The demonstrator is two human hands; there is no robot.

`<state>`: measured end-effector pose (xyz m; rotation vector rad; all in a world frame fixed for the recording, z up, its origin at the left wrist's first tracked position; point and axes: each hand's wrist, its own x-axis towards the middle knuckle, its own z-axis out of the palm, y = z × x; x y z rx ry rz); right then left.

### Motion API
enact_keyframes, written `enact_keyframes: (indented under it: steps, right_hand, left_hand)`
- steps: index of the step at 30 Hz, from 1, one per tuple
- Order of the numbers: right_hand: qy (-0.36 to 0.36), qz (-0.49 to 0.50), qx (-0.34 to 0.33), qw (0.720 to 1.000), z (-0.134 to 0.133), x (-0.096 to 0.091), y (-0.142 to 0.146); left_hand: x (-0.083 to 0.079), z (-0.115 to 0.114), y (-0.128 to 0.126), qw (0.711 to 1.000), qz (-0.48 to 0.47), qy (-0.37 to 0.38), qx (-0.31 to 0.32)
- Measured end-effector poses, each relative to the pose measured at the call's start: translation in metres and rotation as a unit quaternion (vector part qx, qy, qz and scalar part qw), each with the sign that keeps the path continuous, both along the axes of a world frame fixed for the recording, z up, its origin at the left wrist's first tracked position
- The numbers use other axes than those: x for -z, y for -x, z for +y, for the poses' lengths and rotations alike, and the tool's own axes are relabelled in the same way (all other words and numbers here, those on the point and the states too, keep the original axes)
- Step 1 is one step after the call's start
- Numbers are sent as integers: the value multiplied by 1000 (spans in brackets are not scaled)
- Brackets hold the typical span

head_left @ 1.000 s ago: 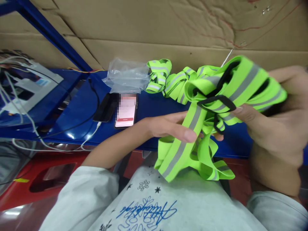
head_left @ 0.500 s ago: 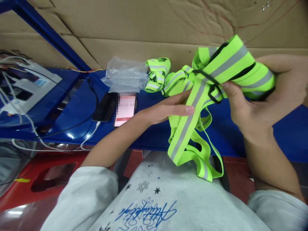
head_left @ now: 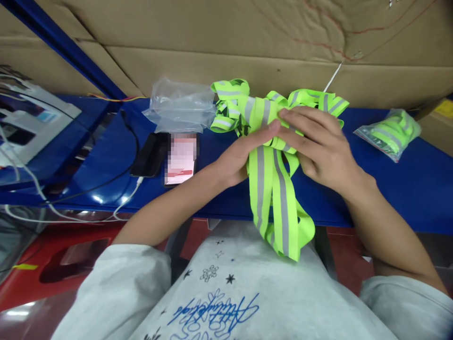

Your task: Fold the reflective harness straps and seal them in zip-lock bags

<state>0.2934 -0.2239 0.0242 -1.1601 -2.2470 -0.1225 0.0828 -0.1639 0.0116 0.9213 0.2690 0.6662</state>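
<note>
A neon-green reflective strap vest [head_left: 272,189] with grey stripes lies bunched on the blue shelf [head_left: 389,184], and its loose loops hang over the front edge onto my lap. My right hand [head_left: 318,148] presses down on the bundle, fingers curled over it. Under the straps from the left comes my left hand [head_left: 240,153], its fingertips gripping the same bundle. More green straps [head_left: 230,106] are heaped just behind my hands.
A crumpled clear plastic bag [head_left: 180,106] lies at the back left. Two phones [head_left: 170,158] rest beside it, one lit and on a white cable. A bagged green vest [head_left: 389,132] sits at the right. A cardboard wall [head_left: 226,42] closes the back.
My right hand has come down and left with the vest, from held up at the right to pressed onto the shelf. My left hand has moved up against it.
</note>
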Motion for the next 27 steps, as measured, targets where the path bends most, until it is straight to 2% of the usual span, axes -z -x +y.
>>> enact_keyframes:
  steps: [2, 5, 7, 11, 14, 20, 22, 24, 27]
  right_hand:
    - [55, 45, -45, 996, 4, -2, -1]
    - [96, 193, -76, 974, 11, 1, -7]
    - [115, 266, -66, 955, 14, 5, -10]
    - [192, 266, -19, 944, 12, 5, -5]
    - [178, 287, 11, 941, 8, 0, -1]
    - [88, 383, 61, 918, 8, 3, -11]
    - [64, 405, 90, 907, 8, 4, -13]
    - [60, 404, 106, 906, 7, 3, -13]
    - [61, 389, 113, 912, 4, -2, -10]
  left_hand:
    - [-1, 7, 1, 999, 41, 11, -17]
    - [1, 12, 3, 993, 108, -3, -37]
    - [4, 10, 4, 991, 131, -27, -26]
    - [5, 1, 3, 987, 150, -18, 46]
    - [6, -1, 1, 992, 108, 5, 70]
    - [15, -4, -5, 995, 86, 8, 58]
    - [18, -5, -7, 993, 103, -28, 59]
    - [18, -5, -6, 986, 127, -97, 45]
    - [9, 0, -2, 973, 131, -185, -36]
